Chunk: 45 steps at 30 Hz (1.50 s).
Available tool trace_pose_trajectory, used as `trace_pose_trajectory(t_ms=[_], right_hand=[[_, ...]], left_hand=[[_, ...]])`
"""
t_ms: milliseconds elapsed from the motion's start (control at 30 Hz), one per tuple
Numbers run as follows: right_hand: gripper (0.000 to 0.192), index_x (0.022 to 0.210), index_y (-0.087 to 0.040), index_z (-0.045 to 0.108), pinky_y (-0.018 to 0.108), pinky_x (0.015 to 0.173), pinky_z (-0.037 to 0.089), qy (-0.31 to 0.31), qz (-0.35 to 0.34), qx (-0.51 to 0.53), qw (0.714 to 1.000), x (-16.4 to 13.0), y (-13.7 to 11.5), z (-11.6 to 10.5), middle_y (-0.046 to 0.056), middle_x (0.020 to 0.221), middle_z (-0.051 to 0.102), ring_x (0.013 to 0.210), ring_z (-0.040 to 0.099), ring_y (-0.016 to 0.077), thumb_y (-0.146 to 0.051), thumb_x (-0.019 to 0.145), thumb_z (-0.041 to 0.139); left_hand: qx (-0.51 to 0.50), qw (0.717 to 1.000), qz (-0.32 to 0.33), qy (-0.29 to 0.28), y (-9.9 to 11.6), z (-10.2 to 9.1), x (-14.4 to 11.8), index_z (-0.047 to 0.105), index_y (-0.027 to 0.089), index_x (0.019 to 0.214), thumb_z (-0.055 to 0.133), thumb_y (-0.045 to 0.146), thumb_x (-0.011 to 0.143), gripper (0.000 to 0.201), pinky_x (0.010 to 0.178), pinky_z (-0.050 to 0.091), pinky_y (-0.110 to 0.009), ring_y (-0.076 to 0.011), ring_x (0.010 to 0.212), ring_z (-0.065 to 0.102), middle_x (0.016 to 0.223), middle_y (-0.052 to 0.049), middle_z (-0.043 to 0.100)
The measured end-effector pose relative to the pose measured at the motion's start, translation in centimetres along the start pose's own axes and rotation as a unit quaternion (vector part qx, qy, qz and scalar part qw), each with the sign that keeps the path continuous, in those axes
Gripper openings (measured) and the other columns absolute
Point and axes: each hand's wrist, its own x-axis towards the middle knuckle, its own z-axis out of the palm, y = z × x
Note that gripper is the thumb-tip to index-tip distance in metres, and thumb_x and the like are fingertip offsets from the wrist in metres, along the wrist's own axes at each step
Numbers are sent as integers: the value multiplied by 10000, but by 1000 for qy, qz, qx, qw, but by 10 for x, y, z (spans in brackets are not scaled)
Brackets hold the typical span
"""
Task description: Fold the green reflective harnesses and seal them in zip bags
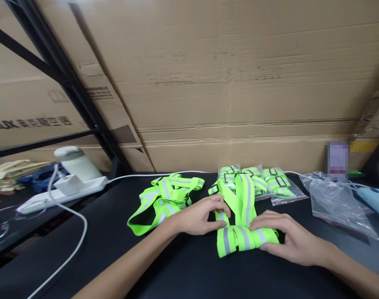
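A neon-green reflective strap (245,240) with silver stripes lies partly folded in flat layers on the black table, and its upper lengths run back towards several bagged straps (278,182). My right hand (291,236) grips the right end of the folded layers, thumb below and fingers on top. Just left of the folds, my left hand (205,216) has its fingers curled and thumb closed around a length of the same strap. Beside the left hand rests a loose, tangled green strap (169,193), which nothing holds.
Clear plastic bags (339,205) lie at the right, near a light-blue device (375,199). On the left, a white power strip (65,195) with a cable stands by a white bottle (79,164). Cardboard (239,83) walls the back; a black metal frame (80,99) rises at the left.
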Motion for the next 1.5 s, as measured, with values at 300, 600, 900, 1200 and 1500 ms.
trace_pose_trajectory(t_ms=[300,600,900,1200,1500], right_hand=[[457,1327,-260,664,455,1090,465,-32,-53,-20,998,1,-4,11,83,1269,719,1211,640,253,-110,896,629],[350,1296,-260,652,418,1023,493,-17,-28,-32,999,1,-11,20,75,1208,729,1117,667,251,-246,946,644],[284,1138,-256,554,243,609,469,52,144,105,983,2,-4,15,-17,853,588,686,534,144,-492,983,577],[380,1070,-243,744,364,863,520,65,187,15,980,5,-2,12,43,1052,755,996,678,290,-564,968,569],[386,1146,-256,742,454,977,498,75,193,-23,978,3,-2,15,72,1162,748,1085,675,311,-555,963,580]], left_hand=[[-1,1000,7,-11,2,2,1,673,185,923,589,328,967,171,801,449,-281,-180,869,519,924,-29,499],[-94,994,38,40,-1,16,8,730,176,860,689,289,894,125,736,467,-273,-157,790,551,872,-27,567],[-348,933,-29,83,-8,32,15,657,137,826,737,310,851,192,693,459,-260,-123,702,577,791,-22,660],[-275,944,-32,180,5,35,13,690,129,748,551,540,965,485,577,350,-241,-114,599,447,645,0,554],[23,939,-29,342,-9,13,5,628,178,922,651,324,877,154,664,425,-266,-143,700,489,838,-11,575]])
